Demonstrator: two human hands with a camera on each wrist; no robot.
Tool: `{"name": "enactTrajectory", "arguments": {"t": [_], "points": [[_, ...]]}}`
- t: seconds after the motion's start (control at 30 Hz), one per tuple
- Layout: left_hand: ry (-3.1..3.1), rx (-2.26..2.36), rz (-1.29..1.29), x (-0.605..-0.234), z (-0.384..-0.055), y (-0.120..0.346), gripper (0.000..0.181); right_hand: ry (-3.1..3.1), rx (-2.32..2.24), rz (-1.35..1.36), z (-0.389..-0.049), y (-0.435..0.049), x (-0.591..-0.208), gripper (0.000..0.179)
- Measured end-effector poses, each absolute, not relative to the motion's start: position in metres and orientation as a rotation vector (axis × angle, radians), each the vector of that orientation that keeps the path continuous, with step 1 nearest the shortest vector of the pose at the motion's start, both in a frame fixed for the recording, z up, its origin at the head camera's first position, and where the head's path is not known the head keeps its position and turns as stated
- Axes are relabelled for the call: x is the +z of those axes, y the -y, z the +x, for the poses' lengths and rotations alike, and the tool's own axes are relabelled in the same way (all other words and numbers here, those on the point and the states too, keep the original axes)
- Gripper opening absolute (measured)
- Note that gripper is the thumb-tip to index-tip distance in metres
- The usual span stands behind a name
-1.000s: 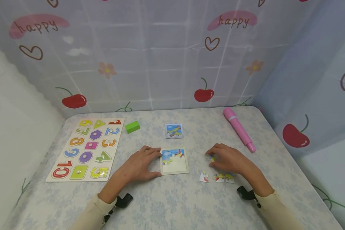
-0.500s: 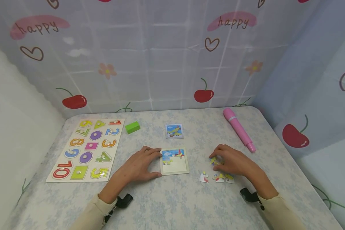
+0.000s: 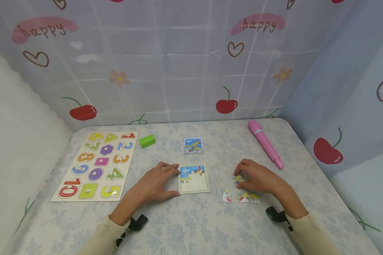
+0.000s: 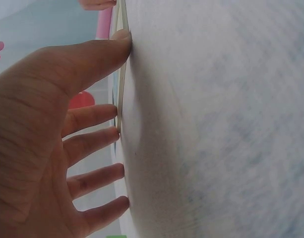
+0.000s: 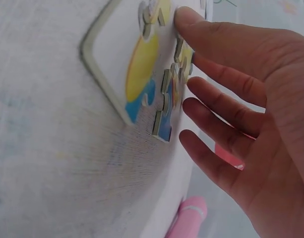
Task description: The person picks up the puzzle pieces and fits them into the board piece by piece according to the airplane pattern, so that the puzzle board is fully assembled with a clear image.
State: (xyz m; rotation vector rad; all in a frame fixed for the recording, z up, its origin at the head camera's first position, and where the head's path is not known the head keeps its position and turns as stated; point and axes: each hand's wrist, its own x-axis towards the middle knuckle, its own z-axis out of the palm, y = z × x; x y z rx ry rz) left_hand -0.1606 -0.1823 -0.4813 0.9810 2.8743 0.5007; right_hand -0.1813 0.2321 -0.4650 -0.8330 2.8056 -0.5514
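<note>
A square puzzle tray [image 3: 198, 185] lies mid-table, with joined pieces of sky and a red tail along its top and left. My left hand [image 3: 156, 182] rests at its left side, thumb and fingertips at the edge; in the left wrist view the fingers [image 4: 94, 181] are spread and fairly straight. Right of the tray, my right hand [image 3: 258, 177] holds a yellow-and-blue puzzle piece [image 3: 237, 180] between thumb and index finger, low at the table. Nearer me lie a white-and-red piece [image 3: 226, 196] and a group of yellow-and-red pieces [image 3: 244, 198].
A small airplane picture card [image 3: 193, 145] lies behind the tray. At left is a number-and-shape board [image 3: 97, 170], with a green block [image 3: 147, 141] beside its far corner. A pink stick-shaped object [image 3: 266, 144] lies at the back right. Patterned curtains [image 3: 191, 63] enclose the table.
My right hand has shifted slightly right and toward me, and the yellow-and-blue piece between its fingers shows more. My left hand stays at the tray's edge.
</note>
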Motion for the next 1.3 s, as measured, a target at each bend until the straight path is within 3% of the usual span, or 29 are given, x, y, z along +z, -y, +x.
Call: {"name": "enactTrajectory", "arguments": {"t": [0.37, 1.3], "points": [[-2.869, 0.500, 0.960, -0.480, -0.160, 0.181, 0.070, -2.835, -0.499, -0.806, -0.183, -0.216, -0.460, 0.035], [-2.863, 0.503, 0.966, -0.482, -0.161, 0.181, 0.070, -2.804, -0.511, -1.043, -0.193, -0.159, -0.445, 0.034]]}}
